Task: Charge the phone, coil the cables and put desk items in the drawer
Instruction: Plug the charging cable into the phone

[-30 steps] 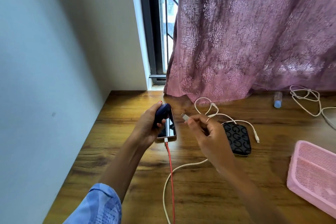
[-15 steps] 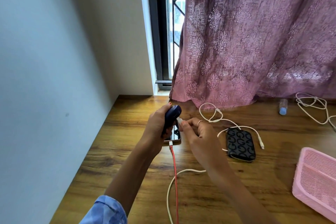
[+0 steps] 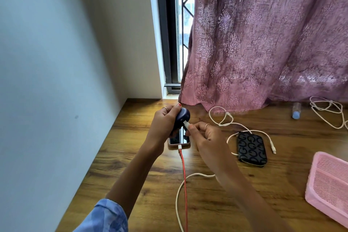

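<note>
My left hand [image 3: 163, 122] grips a dark blue rounded device [image 3: 182, 117] above the phone. My right hand [image 3: 204, 137] pinches the white plug [image 3: 187, 124] of a white cable [image 3: 178, 194] and holds it against the device's side. Below both hands the phone [image 3: 178, 140] lies flat on the wooden desk [image 3: 216, 203], with a red cable [image 3: 184, 184] plugged into its near end. A second white cable [image 3: 244, 130] loops loosely behind a black patterned pouch [image 3: 252, 149].
A pink mesh basket [image 3: 329, 184] sits at the right edge. A small bottle with a blue cap [image 3: 296, 111] and a tangled white cable [image 3: 329, 111] lie at the back right. A pink curtain [image 3: 263, 43] hangs over the desk's back; a wall closes off the left.
My right hand has brought the white plug leftward from free air up to the side of the blue device held in my left hand. The camera view has shifted.
</note>
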{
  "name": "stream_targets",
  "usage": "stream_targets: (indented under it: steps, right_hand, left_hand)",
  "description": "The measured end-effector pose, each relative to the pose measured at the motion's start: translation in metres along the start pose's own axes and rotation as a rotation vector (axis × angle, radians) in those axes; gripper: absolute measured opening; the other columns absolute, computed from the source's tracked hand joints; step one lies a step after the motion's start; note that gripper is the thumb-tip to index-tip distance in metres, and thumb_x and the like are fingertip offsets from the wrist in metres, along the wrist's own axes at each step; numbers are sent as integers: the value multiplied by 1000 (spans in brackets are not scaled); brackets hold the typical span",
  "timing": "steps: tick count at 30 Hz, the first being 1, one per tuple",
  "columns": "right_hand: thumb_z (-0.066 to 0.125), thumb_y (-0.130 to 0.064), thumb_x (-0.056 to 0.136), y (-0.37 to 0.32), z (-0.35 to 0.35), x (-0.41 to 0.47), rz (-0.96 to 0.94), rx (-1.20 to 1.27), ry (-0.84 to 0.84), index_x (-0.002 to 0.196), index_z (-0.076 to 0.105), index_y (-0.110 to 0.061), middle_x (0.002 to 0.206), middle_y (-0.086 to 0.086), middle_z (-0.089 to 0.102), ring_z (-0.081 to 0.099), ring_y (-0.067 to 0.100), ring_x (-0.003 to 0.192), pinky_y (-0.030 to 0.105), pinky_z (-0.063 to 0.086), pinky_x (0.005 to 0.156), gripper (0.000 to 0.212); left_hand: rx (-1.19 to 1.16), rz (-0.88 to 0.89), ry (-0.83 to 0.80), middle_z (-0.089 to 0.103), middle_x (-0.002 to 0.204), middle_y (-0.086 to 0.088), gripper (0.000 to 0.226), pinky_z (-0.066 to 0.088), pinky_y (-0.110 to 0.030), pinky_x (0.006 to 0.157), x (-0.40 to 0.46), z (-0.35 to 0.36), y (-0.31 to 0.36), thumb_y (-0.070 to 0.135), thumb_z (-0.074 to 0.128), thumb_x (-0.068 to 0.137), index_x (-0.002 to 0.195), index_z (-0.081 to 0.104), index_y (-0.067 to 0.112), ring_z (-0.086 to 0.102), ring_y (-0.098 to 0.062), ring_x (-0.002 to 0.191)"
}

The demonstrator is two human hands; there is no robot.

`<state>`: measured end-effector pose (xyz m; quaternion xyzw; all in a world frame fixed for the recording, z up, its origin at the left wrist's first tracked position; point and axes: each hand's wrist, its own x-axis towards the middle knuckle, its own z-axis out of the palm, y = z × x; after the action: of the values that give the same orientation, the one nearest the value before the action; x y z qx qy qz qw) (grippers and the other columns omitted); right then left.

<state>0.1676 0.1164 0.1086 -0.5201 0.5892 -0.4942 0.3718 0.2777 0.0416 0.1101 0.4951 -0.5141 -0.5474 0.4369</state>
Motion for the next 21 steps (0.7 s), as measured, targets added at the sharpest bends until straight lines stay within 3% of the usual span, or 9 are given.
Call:
stream_targets:
  steps: [4,8,13,18,21]
  right_hand:
    - [51,-35,95,3,3,1,26,-17,-18,76,65,-12,39,-12,36,31,4,38,15,28,45,33]
    - [50,-33,96,2,2,1,104,15,-68,73,65,-13,37,-12,40,37,2,36,23,30,53,34]
    - [49,-31,97,-1,0,0,141,44,-102,70,62,-16,34,-16,42,42,-3,35,22,26,53,33]
    - [51,-28,96,2,-2,3,203,60,-51,74,63,-10,31,-14,37,33,2,32,22,27,50,31]
    - [49,-28,97,9,-5,4,267,85,-66,80,63,-9,30,-14,34,27,3,32,19,25,42,29]
  left_hand:
    - [128,82,7,61,83,0,17,38,-10,48,3,-5,-1,31,49,97,95,63,22,55,-7,69]
    - [303,188,-24,58,84,4,25,36,-15,51,5,-9,-2,33,50,96,109,64,17,50,-7,71]
    - [386,233,-55,54,82,7,26,35,-7,46,6,-10,-3,32,47,97,109,63,15,48,-7,68]
    - [369,215,-22,57,77,4,24,37,-21,52,6,0,-10,31,47,97,103,65,16,49,-9,65]
    - [418,207,-23,61,84,-1,23,41,-23,56,7,6,-16,32,47,97,101,64,17,55,-14,71]
